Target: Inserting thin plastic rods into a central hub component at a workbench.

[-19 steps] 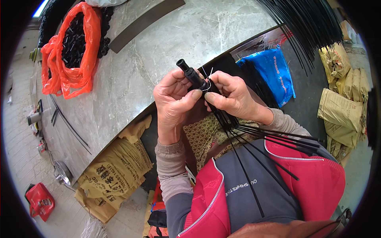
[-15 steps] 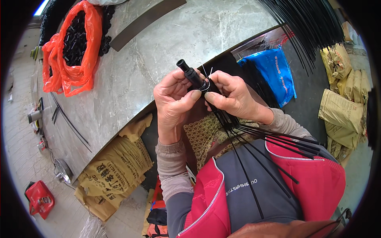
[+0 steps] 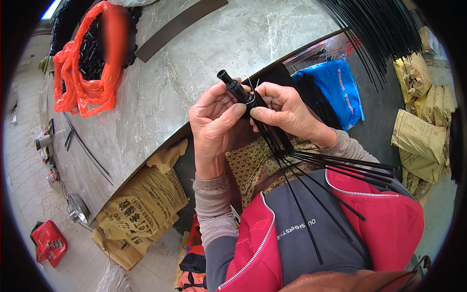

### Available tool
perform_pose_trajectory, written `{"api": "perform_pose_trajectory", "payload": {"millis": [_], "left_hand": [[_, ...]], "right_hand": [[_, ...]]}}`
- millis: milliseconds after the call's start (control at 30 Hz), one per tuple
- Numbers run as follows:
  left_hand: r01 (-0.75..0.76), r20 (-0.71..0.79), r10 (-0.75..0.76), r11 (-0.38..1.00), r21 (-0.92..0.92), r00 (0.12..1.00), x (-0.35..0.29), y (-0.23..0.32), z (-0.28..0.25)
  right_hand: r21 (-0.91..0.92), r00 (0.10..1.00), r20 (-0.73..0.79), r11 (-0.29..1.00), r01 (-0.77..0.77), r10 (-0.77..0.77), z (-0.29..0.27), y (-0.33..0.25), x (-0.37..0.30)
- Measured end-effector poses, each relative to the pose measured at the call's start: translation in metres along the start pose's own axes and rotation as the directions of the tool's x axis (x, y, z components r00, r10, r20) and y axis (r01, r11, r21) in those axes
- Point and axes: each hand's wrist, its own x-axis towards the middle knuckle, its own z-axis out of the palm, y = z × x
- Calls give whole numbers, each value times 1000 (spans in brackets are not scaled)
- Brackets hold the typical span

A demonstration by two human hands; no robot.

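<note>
Between my hands, just past the table's edge, a stepped black tube (image 3: 236,88) points up and to the left. My left hand (image 3: 212,117) is closed around it, thumb pressed near its lower end. Several thin black rods (image 3: 275,138) run in a bundle from that end and fan out over my lap. My right hand (image 3: 287,113) pinches the bundle's top, its thumb by the joint with the tube. A thin whitish tie (image 3: 252,100) circles the joint, and its ends stick up between my hands. The fingertips behind the bundle are partly hidden.
An orange-red plastic bag (image 3: 114,82) of small black tube pieces lies on the grey stone-like table (image 3: 160,102). A dark flat bar (image 3: 180,27) rests nearby. More black rods (image 3: 374,29) hang at the upper right, beyond a blue bag (image 3: 343,92). Brown paper sacks (image 3: 141,214) lie below the table's edge.
My left thumb has slid slightly up toward the tube. My right thumb has shifted a little up and left at the joint. The tube and rods have moved only slightly.
</note>
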Motion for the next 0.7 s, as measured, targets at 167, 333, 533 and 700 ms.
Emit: {"api": "perform_pose_trajectory", "payload": {"millis": [167,333,533,700], "left_hand": [[18,28,-17,1000,-23,999,6,5,0],[40,47,-39,999,-24,998,7,8,-1],[42,5,-42,999,10,999,8,10,3],[88,21,-88,996,-2,996,14,15,4]], "right_hand": [[-13,1000,-17,1000,2,-2,-1,-1,0],[36,998,-68,999,16,-14,2,4,2],[-29,996,-82,999,35,-38,2,4,4],[-9,996,-79,999,43,-43,0,3,4]]}}
